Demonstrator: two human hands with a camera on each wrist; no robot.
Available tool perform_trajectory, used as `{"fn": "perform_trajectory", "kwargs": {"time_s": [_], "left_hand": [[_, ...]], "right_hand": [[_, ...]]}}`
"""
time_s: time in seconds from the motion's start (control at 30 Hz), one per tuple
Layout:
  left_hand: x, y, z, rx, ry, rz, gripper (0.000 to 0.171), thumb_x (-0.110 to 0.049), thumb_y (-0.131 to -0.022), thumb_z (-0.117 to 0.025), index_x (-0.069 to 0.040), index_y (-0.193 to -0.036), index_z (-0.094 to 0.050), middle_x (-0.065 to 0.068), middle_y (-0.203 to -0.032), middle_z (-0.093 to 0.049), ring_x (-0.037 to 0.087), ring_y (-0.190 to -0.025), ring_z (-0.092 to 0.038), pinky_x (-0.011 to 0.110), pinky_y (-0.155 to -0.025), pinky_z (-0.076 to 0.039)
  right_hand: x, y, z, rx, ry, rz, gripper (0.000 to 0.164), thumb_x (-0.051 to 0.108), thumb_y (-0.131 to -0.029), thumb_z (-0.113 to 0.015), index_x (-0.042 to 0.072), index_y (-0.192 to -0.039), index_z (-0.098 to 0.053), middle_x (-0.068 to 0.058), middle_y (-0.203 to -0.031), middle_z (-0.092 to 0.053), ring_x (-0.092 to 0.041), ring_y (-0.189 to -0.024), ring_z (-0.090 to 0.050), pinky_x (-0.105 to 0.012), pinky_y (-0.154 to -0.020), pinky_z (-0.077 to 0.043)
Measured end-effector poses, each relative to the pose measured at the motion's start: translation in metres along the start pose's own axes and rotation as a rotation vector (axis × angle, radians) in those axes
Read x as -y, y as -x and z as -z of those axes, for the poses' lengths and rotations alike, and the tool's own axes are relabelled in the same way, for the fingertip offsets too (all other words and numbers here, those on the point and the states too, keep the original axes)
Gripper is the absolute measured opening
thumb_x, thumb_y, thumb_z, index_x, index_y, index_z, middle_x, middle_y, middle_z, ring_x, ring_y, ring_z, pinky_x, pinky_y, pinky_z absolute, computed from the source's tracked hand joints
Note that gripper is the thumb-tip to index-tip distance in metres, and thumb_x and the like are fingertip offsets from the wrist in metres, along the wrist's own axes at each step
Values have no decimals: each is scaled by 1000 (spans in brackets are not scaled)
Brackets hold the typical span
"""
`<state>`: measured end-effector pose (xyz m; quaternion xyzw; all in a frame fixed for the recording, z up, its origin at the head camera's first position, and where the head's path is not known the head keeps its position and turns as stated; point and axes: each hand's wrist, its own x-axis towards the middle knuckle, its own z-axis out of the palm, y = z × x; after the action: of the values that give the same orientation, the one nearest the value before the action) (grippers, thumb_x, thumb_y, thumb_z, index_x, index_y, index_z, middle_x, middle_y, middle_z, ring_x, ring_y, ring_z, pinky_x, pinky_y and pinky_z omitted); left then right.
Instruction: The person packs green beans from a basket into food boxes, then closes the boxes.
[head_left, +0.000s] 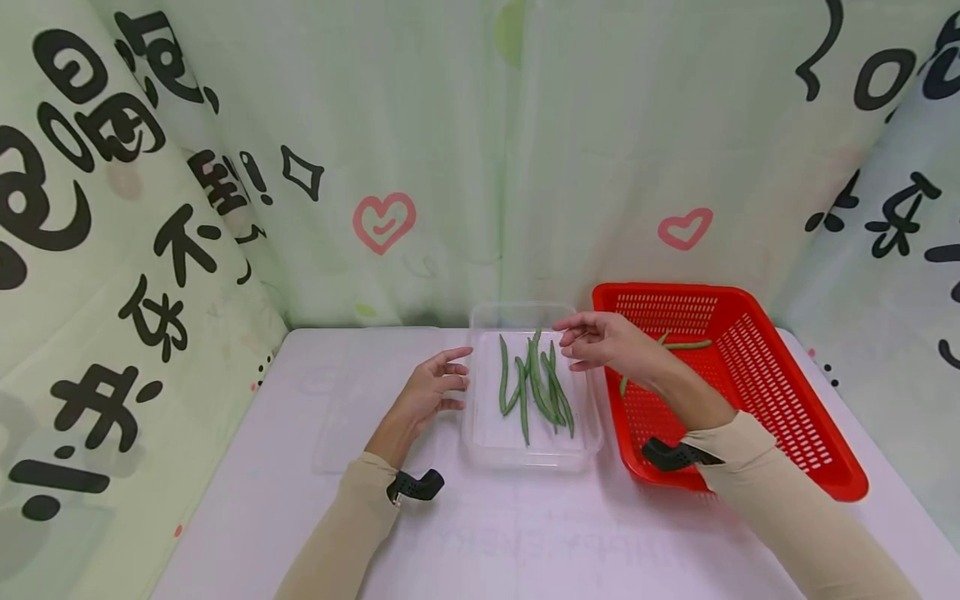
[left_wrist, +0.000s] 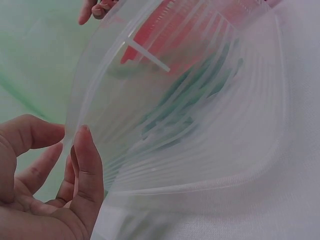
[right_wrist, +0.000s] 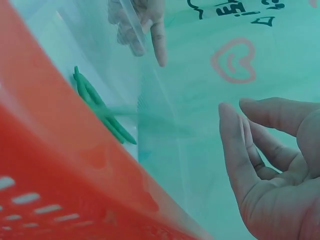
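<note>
Several green beans point(head_left: 536, 383) lie roughly lengthwise in a clear plastic box point(head_left: 480, 450) on the table. My left hand point(head_left: 433, 385) is at the box's left side, fingers loosely bent. In the left wrist view its fingertips meet the box's rim point(left_wrist: 75, 100); whether they press on it, I cannot tell. Over the far right part of the box hovers my right hand point(head_left: 600, 340), its fingers relaxed. Nothing shows between its thumb and fingers in the right wrist view. A red slotted basket point(head_left: 795, 417) holds a few more beans point(head_left: 688, 344), partly hidden by the right forearm.
The basket stands close to the box's right side. A faint clear flat sheet or lid point(head_left: 337, 437) lies on the white table point(head_left: 480, 533) to the left. Printed curtains point(head_left: 525, 150) hang behind and at both sides.
</note>
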<state>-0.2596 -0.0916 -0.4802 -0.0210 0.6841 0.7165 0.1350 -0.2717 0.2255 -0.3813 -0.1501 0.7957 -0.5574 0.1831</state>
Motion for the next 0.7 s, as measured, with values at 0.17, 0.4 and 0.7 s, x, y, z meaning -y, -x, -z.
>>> {"fn": "perform_trajectory", "kwargs": {"time_s": [0.17, 0.4, 0.7], "left_hand": [[0, 0, 0, 13, 5, -3, 52, 1, -94, -63, -14, -144, -58, 8, -111, -56, 18, -86, -60, 27, -63, -58], [0, 0, 1, 14, 7, 4, 53, 2, -94, -63, -13, -145, -57, 6, -110, -55, 20, -88, -60, 27, -63, -57], [0, 0, 1, 15, 8, 9, 53, 2, -94, -63, -14, -145, -57, 6, -110, -56, 22, -90, -60, 27, -63, -57]], "right_hand": [[4, 3, 8, -28, 43, 5, 41, 14, -96, -70, 3, -133, -59, -21, -117, -62, -30, -105, -65, -42, -91, -59], [2, 11, 25, -34, 108, 10, 38, 14, -96, -69, 4, -132, -61, -21, -120, -63, -41, -110, -62, -47, -95, -57], [-12, 17, 45, -15, 117, 43, 41, 14, -96, -70, -1, -132, -60, -29, -124, -60, -44, -112, -60, -30, -87, -59]]}}
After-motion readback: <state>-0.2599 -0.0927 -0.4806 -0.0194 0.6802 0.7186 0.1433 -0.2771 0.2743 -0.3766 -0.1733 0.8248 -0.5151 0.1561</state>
